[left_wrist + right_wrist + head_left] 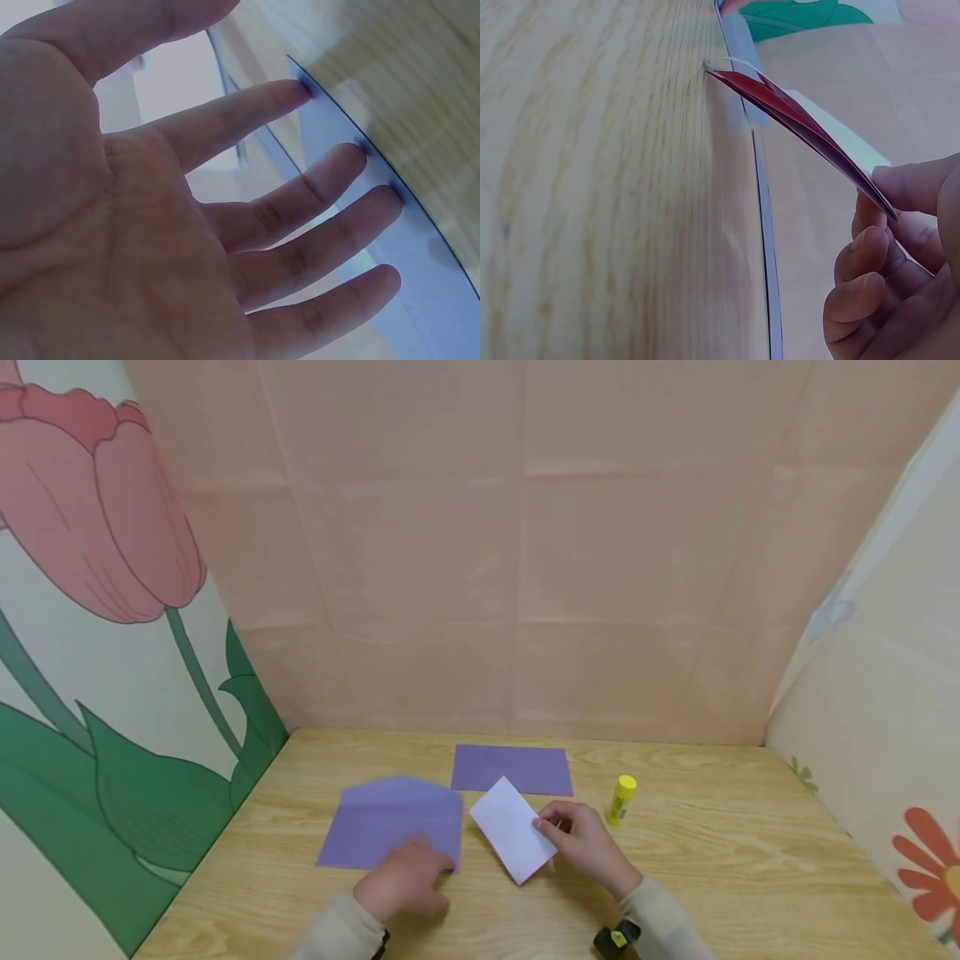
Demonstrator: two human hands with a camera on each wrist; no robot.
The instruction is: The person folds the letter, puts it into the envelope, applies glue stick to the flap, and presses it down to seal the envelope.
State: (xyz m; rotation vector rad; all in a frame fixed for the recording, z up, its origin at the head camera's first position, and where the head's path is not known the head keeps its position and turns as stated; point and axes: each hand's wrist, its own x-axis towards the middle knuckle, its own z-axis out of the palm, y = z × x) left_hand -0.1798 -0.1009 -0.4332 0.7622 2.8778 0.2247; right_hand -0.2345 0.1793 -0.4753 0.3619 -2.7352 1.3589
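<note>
My right hand (585, 842) pinches a folded paper card (510, 828) by its right edge, between thumb and fingers. The card is white on the outside, and red shows inside its fold (795, 112) in the right wrist view. To the left, a purple envelope (375, 827) lies on the table with its pointed flap spread away from me. My left hand (408, 878) is over that envelope's near right part, slightly blurred. In the left wrist view its fingers (322, 180) are spread and nearly straight, with the fingertips right at the purple paper's edge.
A second purple paper piece (512, 768), rectangular, lies behind the card. A yellow glue stick (621, 800) stands upright right of my right hand. The wood-grain table (735, 860) meets a pink sheet backdrop (517, 568) behind and flower-printed panels at both sides.
</note>
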